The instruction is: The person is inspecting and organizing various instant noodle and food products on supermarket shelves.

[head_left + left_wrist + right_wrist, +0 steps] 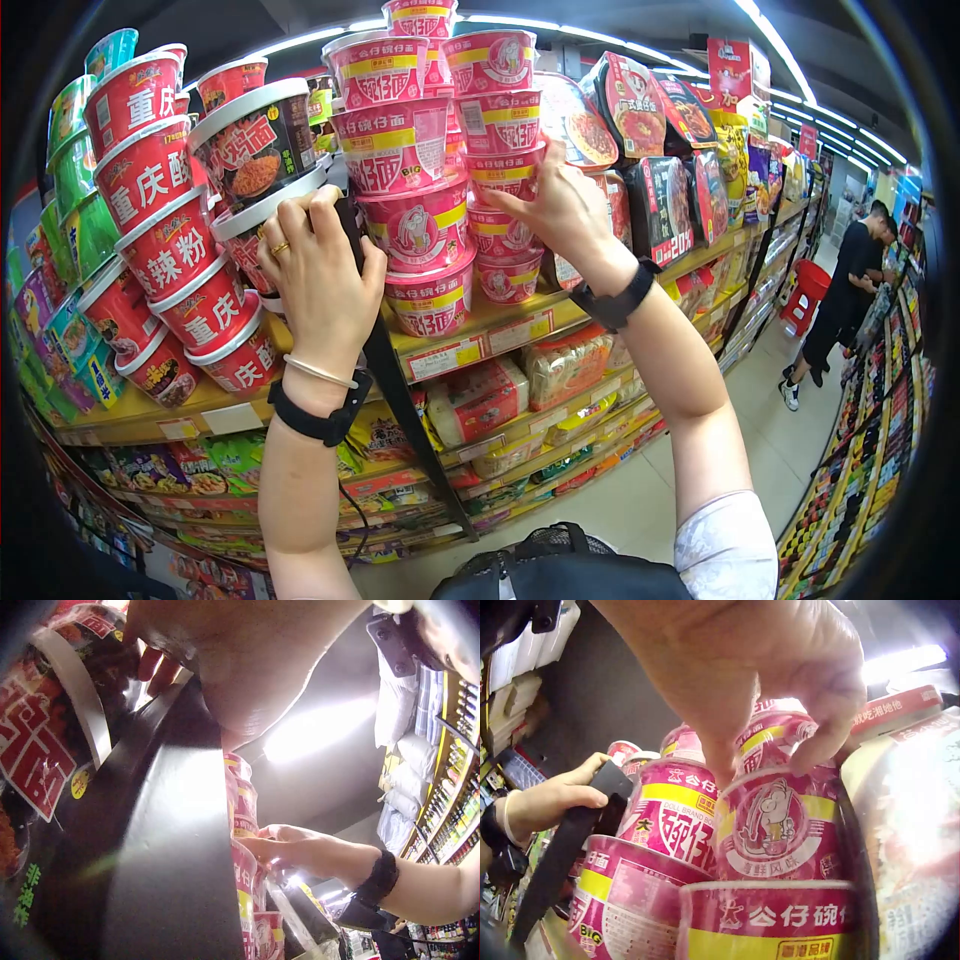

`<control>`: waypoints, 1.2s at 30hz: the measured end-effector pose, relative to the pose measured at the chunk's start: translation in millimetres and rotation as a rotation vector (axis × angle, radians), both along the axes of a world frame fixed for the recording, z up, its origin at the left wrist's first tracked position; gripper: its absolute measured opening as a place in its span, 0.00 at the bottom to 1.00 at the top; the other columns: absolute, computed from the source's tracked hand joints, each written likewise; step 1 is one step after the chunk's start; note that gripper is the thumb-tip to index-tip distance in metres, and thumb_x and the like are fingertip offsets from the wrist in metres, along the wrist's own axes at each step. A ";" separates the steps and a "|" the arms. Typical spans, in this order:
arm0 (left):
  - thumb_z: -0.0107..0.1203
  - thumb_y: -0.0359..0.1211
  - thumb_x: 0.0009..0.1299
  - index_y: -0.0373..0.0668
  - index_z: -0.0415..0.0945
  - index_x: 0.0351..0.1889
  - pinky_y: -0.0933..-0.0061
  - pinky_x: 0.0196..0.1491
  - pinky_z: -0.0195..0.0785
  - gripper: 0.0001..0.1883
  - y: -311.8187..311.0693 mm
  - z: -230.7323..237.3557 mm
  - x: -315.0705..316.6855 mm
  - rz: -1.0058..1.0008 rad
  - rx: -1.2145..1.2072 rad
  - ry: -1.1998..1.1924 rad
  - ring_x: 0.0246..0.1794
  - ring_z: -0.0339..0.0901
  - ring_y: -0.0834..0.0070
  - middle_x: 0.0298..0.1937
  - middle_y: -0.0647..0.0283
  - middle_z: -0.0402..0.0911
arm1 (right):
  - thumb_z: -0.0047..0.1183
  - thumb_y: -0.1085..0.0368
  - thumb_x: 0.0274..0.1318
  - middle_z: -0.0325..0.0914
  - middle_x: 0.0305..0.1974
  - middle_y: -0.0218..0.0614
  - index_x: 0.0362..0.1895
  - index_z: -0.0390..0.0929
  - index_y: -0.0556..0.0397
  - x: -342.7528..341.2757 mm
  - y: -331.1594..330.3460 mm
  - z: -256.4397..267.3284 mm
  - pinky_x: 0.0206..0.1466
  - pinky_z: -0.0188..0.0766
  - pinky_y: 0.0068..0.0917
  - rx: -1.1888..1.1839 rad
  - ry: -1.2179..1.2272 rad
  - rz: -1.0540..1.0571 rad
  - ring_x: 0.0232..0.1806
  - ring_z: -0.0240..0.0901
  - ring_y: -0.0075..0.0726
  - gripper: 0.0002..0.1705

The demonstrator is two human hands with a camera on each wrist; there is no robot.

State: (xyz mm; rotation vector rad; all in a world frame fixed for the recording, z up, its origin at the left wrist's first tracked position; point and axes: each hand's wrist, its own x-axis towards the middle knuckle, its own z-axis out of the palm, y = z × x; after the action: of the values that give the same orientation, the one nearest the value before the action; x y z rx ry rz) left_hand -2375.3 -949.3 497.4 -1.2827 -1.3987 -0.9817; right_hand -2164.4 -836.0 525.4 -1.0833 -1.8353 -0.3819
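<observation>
My left hand (325, 270) grips the top of a black upright shelf post (390, 390), its thumb along one side. The post's broad dark face (172, 847) fills much of the left wrist view. At the pink stacks, my right hand (570, 205) holds a pink instant noodle bowl (759, 744) between thumb and fingers, thumb on the left and fingers on the right. Under that one sits another pink bowl (780, 825) with a cartoon figure. A wider stack of pink bowls (415, 225) stands just left of the right hand.
Left of the post, red-and-white noodle tubs (160, 210) and a black tub (255, 155) are piled high. Boxed meals (650, 205) lean to the right. Lower shelves carry bagged noodles (475, 400). A person in black (850, 285) stands in the aisle near a red basket (803, 297).
</observation>
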 end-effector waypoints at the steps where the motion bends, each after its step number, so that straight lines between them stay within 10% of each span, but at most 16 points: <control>1: 0.55 0.36 0.56 0.44 0.61 0.51 0.53 0.57 0.51 0.25 -0.2 0.1 0.5 0.001 -0.002 -0.003 0.53 0.62 0.58 0.47 0.56 0.64 | 0.61 0.43 0.46 0.79 0.29 0.52 0.51 0.58 0.71 3.8 -4.1 -1.4 0.33 0.74 0.39 -0.009 -0.010 -0.012 0.32 0.79 0.52 0.45; 12: 0.60 0.36 0.56 0.45 0.57 0.61 0.53 0.60 0.49 0.34 -4.1 0.7 10.9 0.101 0.057 0.063 0.58 0.60 0.57 0.54 0.54 0.64 | 0.51 0.71 0.47 0.71 0.34 0.42 0.33 0.72 0.56 39.3 5.9 -18.8 0.37 0.73 0.38 0.321 -0.320 0.290 0.37 0.74 0.47 0.06; 36: 0.68 0.44 0.48 0.53 0.68 0.59 0.58 0.63 0.48 0.37 23.2 9.6 67.3 0.056 -0.397 0.376 0.59 0.58 0.61 0.58 0.60 0.63 | 0.50 0.70 0.47 0.68 0.27 0.38 0.28 0.71 0.56 36.5 29.6 -8.0 0.24 0.72 0.31 0.547 -0.609 0.342 0.25 0.76 0.38 0.03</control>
State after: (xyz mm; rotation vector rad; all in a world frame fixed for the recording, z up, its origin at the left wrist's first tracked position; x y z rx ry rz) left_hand -2308.0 -926.1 507.0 -1.6112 -1.3579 -0.4008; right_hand -2127.9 -806.4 517.4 -0.2729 -2.1964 -1.0152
